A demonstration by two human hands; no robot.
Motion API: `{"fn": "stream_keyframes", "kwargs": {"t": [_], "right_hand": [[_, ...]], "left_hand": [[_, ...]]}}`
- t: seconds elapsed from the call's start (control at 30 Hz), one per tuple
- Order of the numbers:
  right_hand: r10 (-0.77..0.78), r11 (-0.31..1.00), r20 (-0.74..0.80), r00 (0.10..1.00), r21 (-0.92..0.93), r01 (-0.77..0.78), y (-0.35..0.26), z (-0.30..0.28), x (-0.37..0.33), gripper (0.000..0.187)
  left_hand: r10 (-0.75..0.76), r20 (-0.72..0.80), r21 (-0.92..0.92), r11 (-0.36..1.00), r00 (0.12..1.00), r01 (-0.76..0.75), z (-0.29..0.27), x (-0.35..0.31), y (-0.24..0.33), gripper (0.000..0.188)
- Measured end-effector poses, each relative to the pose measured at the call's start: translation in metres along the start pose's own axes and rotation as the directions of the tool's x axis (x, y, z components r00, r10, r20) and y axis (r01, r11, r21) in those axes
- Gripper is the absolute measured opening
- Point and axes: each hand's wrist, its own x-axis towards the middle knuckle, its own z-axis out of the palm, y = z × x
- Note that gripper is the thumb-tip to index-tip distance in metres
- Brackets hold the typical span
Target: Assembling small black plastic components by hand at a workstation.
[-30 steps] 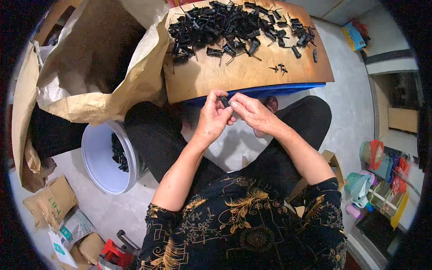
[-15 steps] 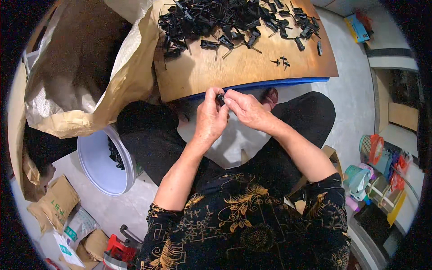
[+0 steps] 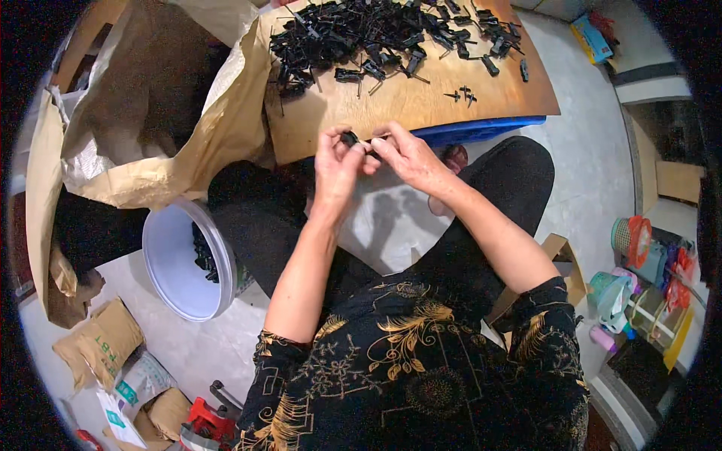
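Observation:
In front of the board's near edge, my left hand (image 3: 336, 169) closes its fingertips round a small black plastic part (image 3: 349, 138). My right hand (image 3: 412, 159) pinches close beside it, its fingertips almost meeting the left thumb. What the right fingers hold is too small to make out. Many like black plastic parts (image 3: 346, 37), some with thin rods sticking out, lie heaped on the wooden board (image 3: 383, 109). Several tiny black pieces (image 3: 462, 95) sit apart from the heap near the board's right front.
A large open woven sack (image 3: 150, 184) stands left of the board. Below it a white bucket (image 3: 167, 263) leans, with black parts inside. Brown packages (image 3: 101, 342) and a red object (image 3: 207, 421) lie at lower left. An open cardboard box (image 3: 571, 274) and baskets (image 3: 623, 237) are at right.
My hands have drifted slightly left and up, and their fingertips have come a little apart. More of the black part shows in my left hand. The whole view has shifted slightly.

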Motion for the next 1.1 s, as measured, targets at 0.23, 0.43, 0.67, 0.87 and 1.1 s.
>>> {"fn": "stream_keyframes", "kwargs": {"t": [0.23,0.43,0.67,0.87,1.1], "right_hand": [[0.126,0.959,0.144,0.982,0.235,-0.158,-0.003,-0.011,-0.011,0.020],[0.106,0.891,0.115,0.988,0.429,-0.145,-0.007,-0.014,-0.013,0.020],[0.149,0.860,0.296,0.944,0.432,-0.271,-0.012,-0.016,-0.018,0.028],[0.098,0.902,0.226,0.969,0.392,-0.183,-0.006,-0.018,-0.015,0.024],[0.052,0.986,0.096,0.994,0.155,-0.066,0.000,-0.010,-0.012,0.024]], "left_hand": [[-0.149,0.145,-0.259,0.948,0.978,0.183,-0.008,-0.009,0.007,0.034],[-0.198,0.350,-0.209,0.936,0.915,0.283,-0.008,-0.014,0.008,0.037],[-0.179,0.545,-0.173,0.932,0.819,0.319,-0.008,-0.019,0.007,0.039],[-0.202,0.433,-0.028,0.971,0.879,0.237,0.003,-0.022,0.010,0.038],[-0.058,0.326,0.380,0.922,0.944,-0.075,0.004,-0.021,-0.001,0.037]]}}
